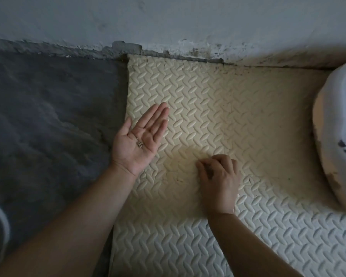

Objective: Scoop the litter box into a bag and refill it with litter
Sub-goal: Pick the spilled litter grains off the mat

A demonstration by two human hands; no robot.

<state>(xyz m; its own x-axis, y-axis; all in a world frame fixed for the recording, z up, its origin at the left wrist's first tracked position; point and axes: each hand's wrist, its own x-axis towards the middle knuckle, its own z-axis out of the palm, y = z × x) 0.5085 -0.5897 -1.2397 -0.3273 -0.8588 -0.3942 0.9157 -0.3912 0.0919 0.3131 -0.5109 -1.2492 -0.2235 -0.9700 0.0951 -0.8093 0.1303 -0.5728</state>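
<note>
Litter box, a white rounded plastic tub (336,124) with dark smudges on its wall, sits at the right edge of the view on the cream foam mat, cut off so that only a curved part of its side and rim shows; its inside cannot be seen. A few small grey litter granules (140,144) lie in the palm of the left hand (140,139), which is held flat and palm up, fingers straight and together, thumb spread aside, gripping nothing. This hand hovers over the left border of the cream embossed foam mat (218,92), where the mat meets the dark grey concrete floor (48,108).

The right hand (218,176) is palm down on the mat, near the middle of the view and well apart from the tub. Its fingers are curled with the tips pressed together against the mat surface; whether they pinch a granule cannot be told, since the fingertips are blurred and partly hidden by the knuckles. Both bare forearms reach in from the bottom edge.

Along the top runs a pale grey wall (168,21) with a chipped, stained base. At the lower left edge a pale curved object (2,222) is cut off and too unclear to identify.
</note>
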